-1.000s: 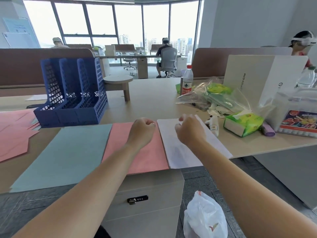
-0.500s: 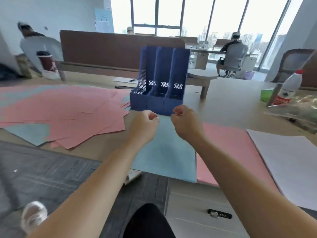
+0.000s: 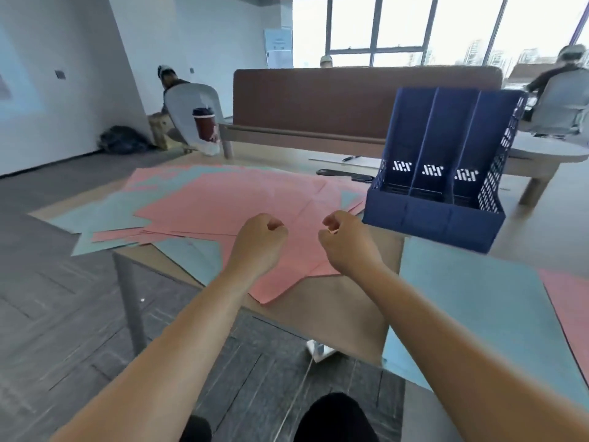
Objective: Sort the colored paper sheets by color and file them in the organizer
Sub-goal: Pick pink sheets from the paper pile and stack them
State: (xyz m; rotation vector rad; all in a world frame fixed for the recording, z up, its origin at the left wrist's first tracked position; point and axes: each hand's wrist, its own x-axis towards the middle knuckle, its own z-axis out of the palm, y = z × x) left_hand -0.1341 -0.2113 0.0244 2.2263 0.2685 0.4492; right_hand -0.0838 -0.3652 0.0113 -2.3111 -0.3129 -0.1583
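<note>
A loose spread of pink paper sheets (image 3: 229, 202) mixed with light blue sheets (image 3: 105, 215) covers the left part of the wooden table (image 3: 338, 304). The dark blue three-slot organizer (image 3: 443, 186) stands upright at the right, its slots showing no paper. A sorted light blue stack (image 3: 471, 314) lies in front of it, with a pink stack (image 3: 570, 301) at the right edge. My left hand (image 3: 259, 240) and my right hand (image 3: 347, 240) hover as curled fists over the near pink sheets, holding nothing.
A black pen-like object (image 3: 345, 175) and a white sheet (image 3: 344, 161) lie behind the organizer. A brown partition (image 3: 350, 100) backs the table. People sit at the far left and far right. A red cup (image 3: 205, 124) stands beyond the table's far left corner.
The view has swung left from the sorted stacks to the scattered pile. Both fists stayed curled and empty and now hang over the pink sheets.
</note>
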